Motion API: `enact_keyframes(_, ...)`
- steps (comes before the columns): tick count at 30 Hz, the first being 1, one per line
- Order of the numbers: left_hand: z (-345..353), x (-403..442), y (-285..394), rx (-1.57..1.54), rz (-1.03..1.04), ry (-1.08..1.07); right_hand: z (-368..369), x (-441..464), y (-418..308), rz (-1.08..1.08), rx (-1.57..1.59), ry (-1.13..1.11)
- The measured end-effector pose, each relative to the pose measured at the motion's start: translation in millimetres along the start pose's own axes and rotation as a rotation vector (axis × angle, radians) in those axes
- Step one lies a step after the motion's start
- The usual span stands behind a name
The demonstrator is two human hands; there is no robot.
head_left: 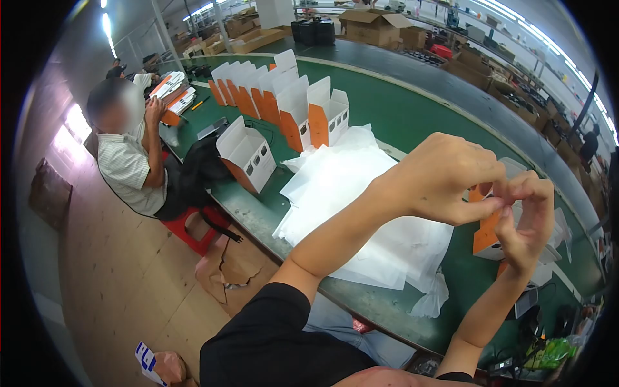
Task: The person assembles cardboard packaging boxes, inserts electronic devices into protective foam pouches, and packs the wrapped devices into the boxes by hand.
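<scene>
My left hand [451, 177] is raised over the right part of the green table, thumb and fingers pinched together. My right hand [529, 216] meets it fingertip to fingertip, also pinched. Whatever lies between the fingertips is too small to make out. Behind and below the hands stands an orange and white box [485, 240], partly hidden by them. Under my left forearm lies a pile of white sheets [348, 193]. One open white and orange box [253, 160] stands to the left of the sheets.
A row of open boxes [258, 87] runs along the green table [387, 103]. At the left a person [132, 161] sits on a red stool [196, 232], handling flat box pieces. Cables and a green packet [549, 353] lie at the lower right. Cartons [371, 29] stand behind.
</scene>
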State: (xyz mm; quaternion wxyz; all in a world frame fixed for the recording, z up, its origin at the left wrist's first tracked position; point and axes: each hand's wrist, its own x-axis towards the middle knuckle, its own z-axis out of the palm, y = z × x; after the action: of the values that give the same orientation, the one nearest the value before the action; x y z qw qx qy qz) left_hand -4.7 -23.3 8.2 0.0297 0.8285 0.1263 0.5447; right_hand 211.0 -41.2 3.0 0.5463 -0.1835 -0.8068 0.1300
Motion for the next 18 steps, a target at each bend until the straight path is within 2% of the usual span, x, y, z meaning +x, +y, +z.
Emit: enact_keyframes(18,0.3,0.2,0.3,0.006,-0.008,0.000,-0.5,-2.7,1.9,-0.009,0.012,0.007)
